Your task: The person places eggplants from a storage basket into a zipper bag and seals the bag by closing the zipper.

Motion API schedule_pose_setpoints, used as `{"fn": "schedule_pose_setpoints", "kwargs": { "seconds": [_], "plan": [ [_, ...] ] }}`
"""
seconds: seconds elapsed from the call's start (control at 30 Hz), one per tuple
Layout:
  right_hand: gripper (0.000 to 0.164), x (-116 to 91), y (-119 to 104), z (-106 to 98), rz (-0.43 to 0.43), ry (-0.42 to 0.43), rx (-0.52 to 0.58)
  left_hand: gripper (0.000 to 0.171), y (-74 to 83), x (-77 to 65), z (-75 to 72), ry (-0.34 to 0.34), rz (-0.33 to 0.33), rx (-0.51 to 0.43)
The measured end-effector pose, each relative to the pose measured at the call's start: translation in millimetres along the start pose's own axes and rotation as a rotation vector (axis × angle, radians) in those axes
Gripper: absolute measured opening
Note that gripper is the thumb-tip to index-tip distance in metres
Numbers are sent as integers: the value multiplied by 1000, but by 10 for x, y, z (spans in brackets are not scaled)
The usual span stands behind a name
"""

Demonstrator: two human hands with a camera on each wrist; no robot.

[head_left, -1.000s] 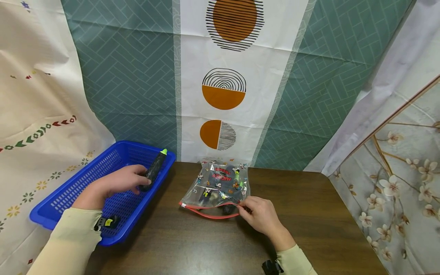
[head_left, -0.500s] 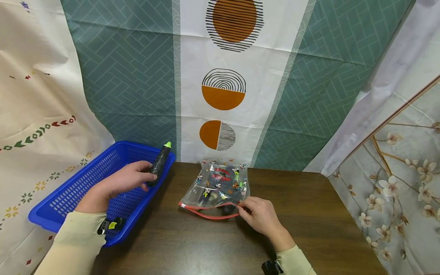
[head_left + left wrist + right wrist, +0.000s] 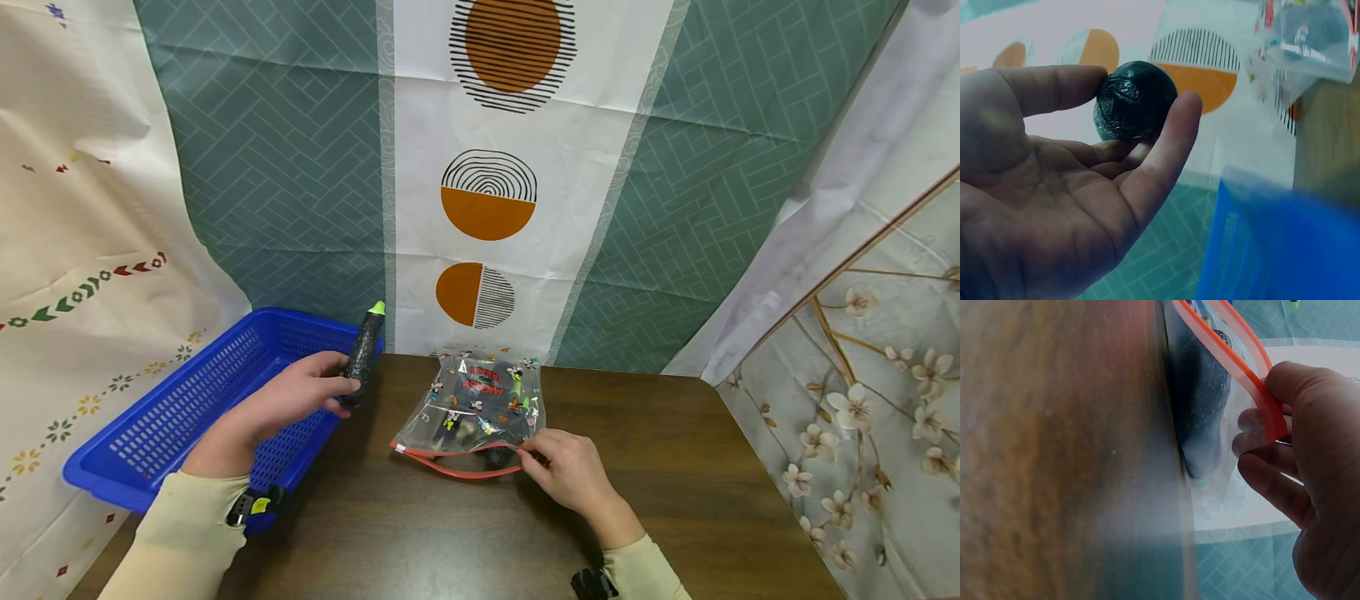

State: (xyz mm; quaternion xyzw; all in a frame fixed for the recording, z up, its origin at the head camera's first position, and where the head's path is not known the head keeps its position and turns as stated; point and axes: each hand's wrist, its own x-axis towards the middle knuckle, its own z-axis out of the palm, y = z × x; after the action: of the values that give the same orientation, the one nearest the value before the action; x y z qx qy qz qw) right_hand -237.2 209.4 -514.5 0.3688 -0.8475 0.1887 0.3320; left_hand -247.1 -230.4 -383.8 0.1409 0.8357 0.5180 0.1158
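My left hand (image 3: 300,396) grips the lower part of a long black, wrinkled, cucumber-like vegetable (image 3: 363,354) with a bright green tip. It leans upward over the right rim of the blue basket (image 3: 142,454). In the left wrist view, the vegetable's round dark end (image 3: 1134,103) shows between thumb and fingers. At mid-table lies a clear zip bag (image 3: 480,400) with cartoon prints, its red-edged mouth parted toward me. My right hand (image 3: 567,467) pinches the right corner of that mouth. In the right wrist view, a similar dark vegetable (image 3: 1200,406) lies inside the bag.
The basket stands at the left of the brown wooden table (image 3: 420,542), beside a patterned cloth (image 3: 90,275). A printed curtain (image 3: 480,167) hangs right behind the bag. Flowered cloth (image 3: 862,433) borders the table's right edge.
My left hand has moved right, lifting the vegetable from within the basket to over its right rim. My right hand and the bag have stayed in place.
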Motion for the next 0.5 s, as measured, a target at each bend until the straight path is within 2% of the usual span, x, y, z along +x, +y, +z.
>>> {"fn": "schedule_pose_setpoints", "kwargs": {
  "seconds": [0.17, 0.5],
  "plan": [
    [17, -3, 3, -2, 0, -5, 1, 54, 60, -3, 138, -6, 18, -81],
    [17, -1, 10, -1, -8, 0, 1, 50, 89, 37, 342, -23, 21, -151]
  ]
}}
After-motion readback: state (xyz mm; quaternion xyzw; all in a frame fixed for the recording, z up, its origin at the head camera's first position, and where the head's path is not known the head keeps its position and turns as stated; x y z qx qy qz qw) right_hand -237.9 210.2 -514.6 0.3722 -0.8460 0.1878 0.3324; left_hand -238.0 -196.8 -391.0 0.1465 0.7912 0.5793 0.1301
